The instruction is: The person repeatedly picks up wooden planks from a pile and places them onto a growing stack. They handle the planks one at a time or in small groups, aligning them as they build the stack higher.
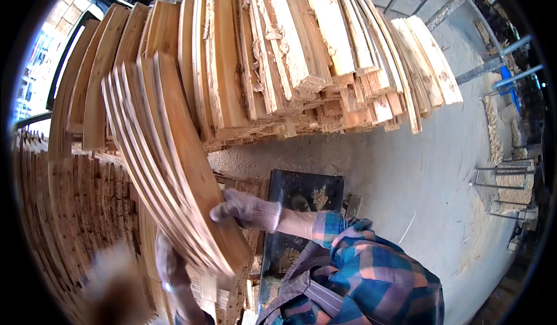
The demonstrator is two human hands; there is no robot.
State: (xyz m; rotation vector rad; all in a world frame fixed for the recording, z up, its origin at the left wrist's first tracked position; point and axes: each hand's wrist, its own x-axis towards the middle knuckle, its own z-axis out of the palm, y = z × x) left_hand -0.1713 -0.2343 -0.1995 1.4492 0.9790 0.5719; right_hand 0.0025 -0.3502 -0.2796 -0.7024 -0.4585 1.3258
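A bundle of several long wooden boards (194,189), stood on edge face to face, is held between my two gloved hands. My right hand (246,208) is closed on the right side near the lower end, with its thumb against the outermost board. On the opposite side, my left hand (168,262) grips the bundle's left edge; its fingers are partly hidden. The boards slant up and left, and their far end overlaps a large pile of rough planks (226,64).
More stacked boards (87,197) fill the left side. A black panel (301,186) with wood shavings on it lies beyond my right forearm. Grey floor (429,174) stretches to the right, with metal frames (510,180) at its edge. A brown blur (116,287) at lower left is unclear.
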